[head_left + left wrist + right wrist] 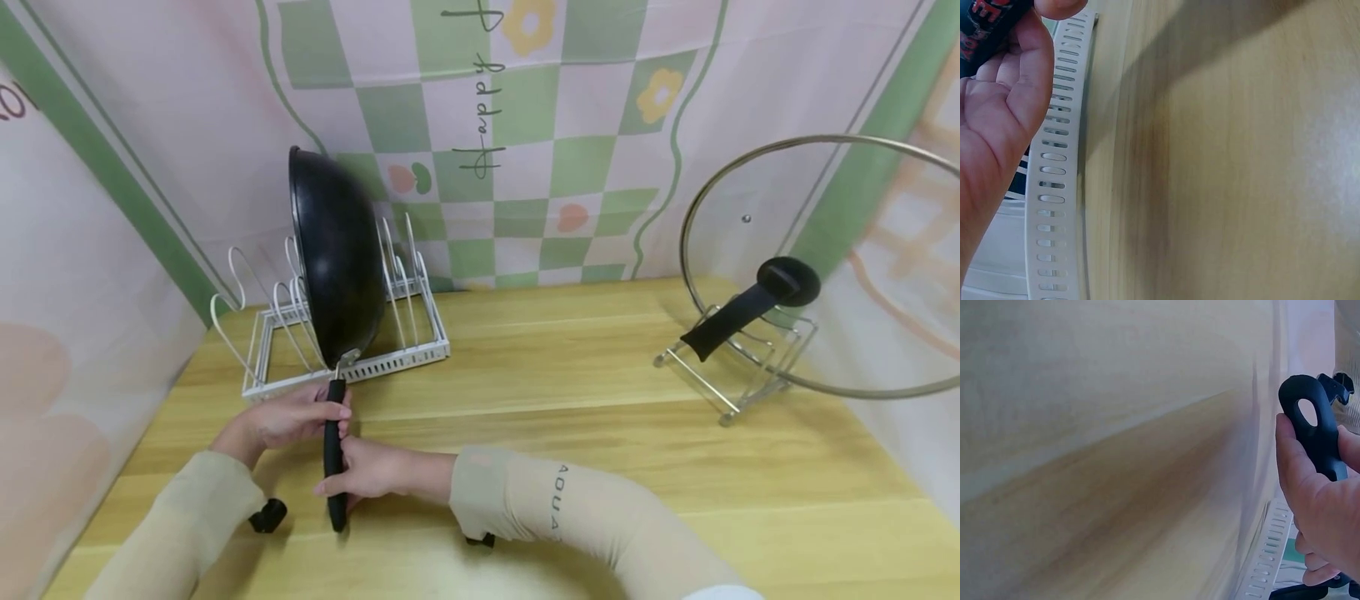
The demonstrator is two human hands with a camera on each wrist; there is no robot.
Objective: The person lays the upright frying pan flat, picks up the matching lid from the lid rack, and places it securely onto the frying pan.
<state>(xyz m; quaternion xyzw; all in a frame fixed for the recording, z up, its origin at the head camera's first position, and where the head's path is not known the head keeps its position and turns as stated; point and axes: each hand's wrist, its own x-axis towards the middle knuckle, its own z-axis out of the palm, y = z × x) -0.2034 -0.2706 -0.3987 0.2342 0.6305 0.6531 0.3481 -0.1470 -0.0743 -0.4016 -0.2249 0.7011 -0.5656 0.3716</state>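
A black wok stands on its edge among the wire dividers of a white pan rack on the left of the table. Its long black handle points toward the person. Close to the pan, the left hand grips the handle, fingers curled around it in the left wrist view. Nearer the handle's end, the right hand pinches it between thumb and fingers. In the right wrist view the looped end of the handle sticks out past that hand.
At the right, a large glass lid with a black knob handle leans in a small wire stand. Patterned cloth hangs behind the wooden table. Black wrist straps show below the sleeves.
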